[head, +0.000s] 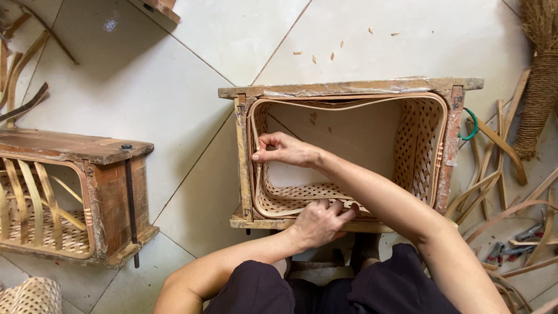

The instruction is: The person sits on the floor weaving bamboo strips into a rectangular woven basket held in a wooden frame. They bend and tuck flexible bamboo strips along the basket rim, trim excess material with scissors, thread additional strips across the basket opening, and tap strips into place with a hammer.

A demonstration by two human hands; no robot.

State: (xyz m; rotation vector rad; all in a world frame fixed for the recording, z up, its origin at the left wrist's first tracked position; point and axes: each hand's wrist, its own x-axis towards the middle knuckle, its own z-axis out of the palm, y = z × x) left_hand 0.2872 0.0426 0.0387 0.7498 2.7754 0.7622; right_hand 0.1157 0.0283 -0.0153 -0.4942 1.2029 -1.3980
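Observation:
A woven bamboo basket (415, 145) with open lattice walls sits inside a worn wooden frame mould (349, 88) on the tiled floor. My right hand (285, 149) reaches across to the basket's left inner wall and pinches the rim strip there with its fingertips. My left hand (318, 222) rests on the near edge of the frame, fingers curled over the basket's rim. A pale bamboo rim band (349, 104) runs around the basket's mouth.
A second wooden mould (110, 192) holding another basket stands at the left. Loose bamboo strips (494, 174) and pliers (511, 247) lie at the right, beside a straw broom (537, 87). A woven piece (32, 296) lies bottom left. Small chips dot the tiles.

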